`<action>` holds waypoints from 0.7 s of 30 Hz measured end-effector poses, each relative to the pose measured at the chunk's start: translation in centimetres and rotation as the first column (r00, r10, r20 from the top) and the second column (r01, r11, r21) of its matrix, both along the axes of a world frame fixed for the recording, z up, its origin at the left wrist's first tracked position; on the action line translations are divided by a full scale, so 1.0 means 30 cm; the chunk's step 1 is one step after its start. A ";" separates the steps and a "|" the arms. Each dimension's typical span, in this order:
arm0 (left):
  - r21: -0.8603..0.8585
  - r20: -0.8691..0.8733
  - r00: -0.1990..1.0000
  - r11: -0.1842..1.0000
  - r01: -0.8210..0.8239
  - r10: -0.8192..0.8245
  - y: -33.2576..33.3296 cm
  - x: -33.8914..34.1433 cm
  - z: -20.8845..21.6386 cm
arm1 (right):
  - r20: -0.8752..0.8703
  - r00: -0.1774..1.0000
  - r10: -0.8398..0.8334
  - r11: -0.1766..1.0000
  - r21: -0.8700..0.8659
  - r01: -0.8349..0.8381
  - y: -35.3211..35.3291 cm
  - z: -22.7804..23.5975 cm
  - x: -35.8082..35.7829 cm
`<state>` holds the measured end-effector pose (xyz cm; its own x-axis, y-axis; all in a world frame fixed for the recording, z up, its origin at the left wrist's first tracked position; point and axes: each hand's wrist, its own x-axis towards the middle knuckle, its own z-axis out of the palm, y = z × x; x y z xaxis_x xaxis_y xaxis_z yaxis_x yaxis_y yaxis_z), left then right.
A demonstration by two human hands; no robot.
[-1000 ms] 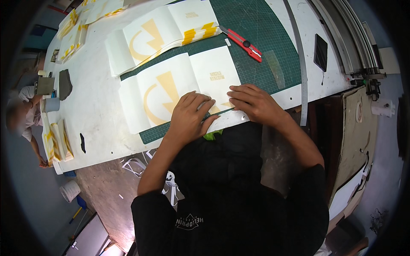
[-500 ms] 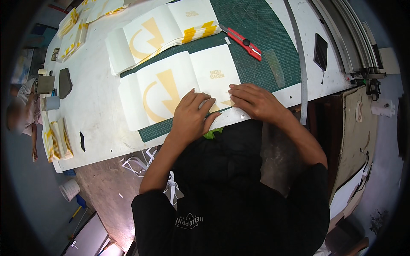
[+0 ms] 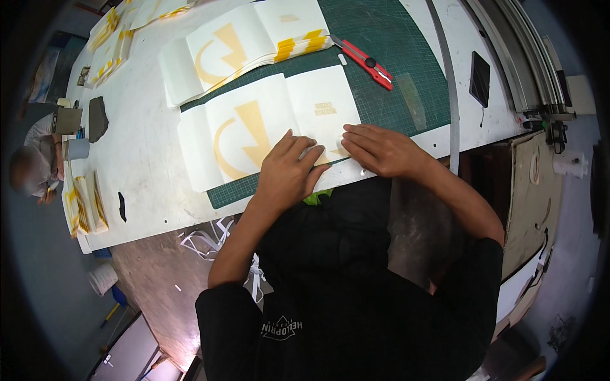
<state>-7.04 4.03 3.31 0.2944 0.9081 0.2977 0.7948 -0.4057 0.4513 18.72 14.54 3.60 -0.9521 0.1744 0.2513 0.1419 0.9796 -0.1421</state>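
Note:
A white folded sheet [image 3: 286, 108] printed with a large pale tan design lies spread out on the green cutting mat [image 3: 394, 41]. On the near edge of the sheet's right part, my left hand [image 3: 291, 166] rests with its fingers lying on the paper and its thumb apart. My right hand [image 3: 384, 151] is at the near right corner, fingers stretched out side by side and fingertips on the paper; its thumb is hidden. Beyond this sheet is a stack of similar printed sheets [image 3: 260, 32] with yellow-marked edges. A red box cutter [image 3: 367, 62] lies right of the stack.
A long metal ruler [image 3: 448, 82] and a dark phone-like slab [image 3: 480, 79] lie to the right. More yellow-edged paper stacks [image 3: 114, 54] stand at the far left. Dark scraps [image 3: 97, 119] lie on the white table [image 3: 149, 159]. Another person [image 3: 41, 155] is beyond the left edge.
My right hand has shifted slightly at the corner, and my right elbow has swung outward to the right. My left hand stays in place. The other person has changed posture at the left.

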 end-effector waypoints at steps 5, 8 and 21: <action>-0.029 -0.028 1.000 1.000 0.003 -0.004 0.004 -0.007 0.000 | 0.046 0.998 0.036 0.997 0.068 -0.039 -0.004 0.018 0.003; -0.032 -0.024 1.000 0.999 0.014 -0.015 0.003 -0.009 -0.003 | 0.060 0.996 0.064 0.993 0.098 -0.070 -0.007 0.022 0.002; -0.009 0.029 1.000 1.000 0.003 -0.003 0.002 -0.015 -0.016 | -0.034 0.998 -0.053 0.994 -0.098 0.050 -0.009 -0.017 0.028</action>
<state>-7.48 4.09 2.84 0.2888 0.9100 0.2975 0.7801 -0.4038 0.4779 19.56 14.26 3.09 -0.9316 0.2482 0.2655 0.1848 0.9525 -0.2419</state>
